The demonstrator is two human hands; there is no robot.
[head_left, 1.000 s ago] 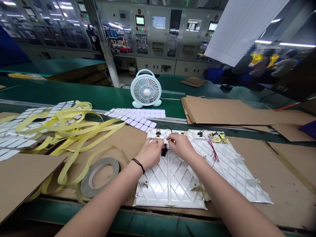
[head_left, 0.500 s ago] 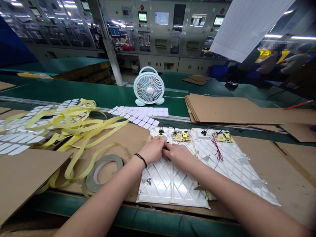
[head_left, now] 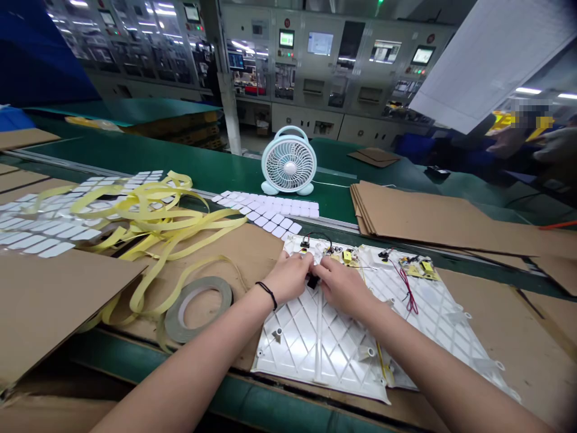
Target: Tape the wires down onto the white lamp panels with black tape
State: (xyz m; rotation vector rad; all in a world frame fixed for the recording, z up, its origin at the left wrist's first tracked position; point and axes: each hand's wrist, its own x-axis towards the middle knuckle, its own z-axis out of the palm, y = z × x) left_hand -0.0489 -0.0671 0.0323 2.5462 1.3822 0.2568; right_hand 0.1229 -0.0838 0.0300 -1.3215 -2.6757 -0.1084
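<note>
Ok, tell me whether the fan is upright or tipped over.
Upright: the fan stands on its feet on the green surface, with its handle at the top.

Count: two white ribbed panels (head_left: pixel 293 349), two circuit boards (head_left: pixel 418 268) with one yellow block (head_left: pixel 427 266) each, two black sockets (head_left: pixel 305 243) at the panels' far edges, one black part (head_left: pixel 312 281), one red wire bundle (head_left: pixel 409 297). Also one fan (head_left: pixel 290 168), one tape roll (head_left: pixel 174 319), one wristband (head_left: pixel 268 294). Yellow strips (head_left: pixel 174 249): several, too tangled to count.
</note>
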